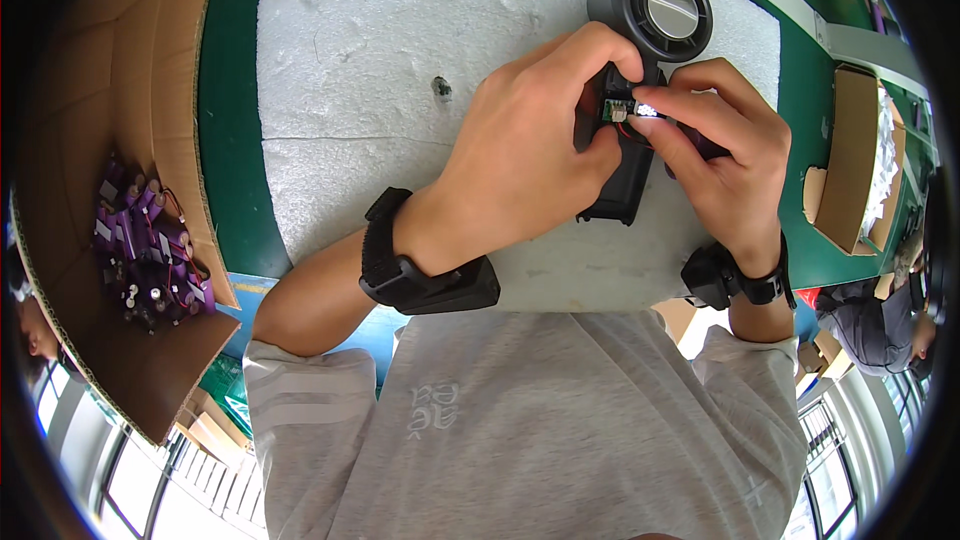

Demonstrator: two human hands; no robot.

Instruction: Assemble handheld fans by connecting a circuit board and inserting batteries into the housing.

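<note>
A black handheld fan (641,5) lies on the foam sheet with its round head pointing away from me and its handle opened up. My left hand (525,135) is closed round the handle from the left, thumb and forefinger on its edges. Inside the handle shows a small green circuit board (609,112) with thin red and black wires. My right hand (738,145) pinches a small white connector (647,110) right beside the board. Something purple, perhaps a battery cell (708,146), shows partly beneath the right hand's fingers; most of it is hidden.
A white foam sheet (350,60) covers much of the green table (228,140). At left stands an open cardboard box (165,30) with several purple battery cells (150,240). A smaller carton (845,160) with white pieces sits at right. Another person (870,325) is beyond it.
</note>
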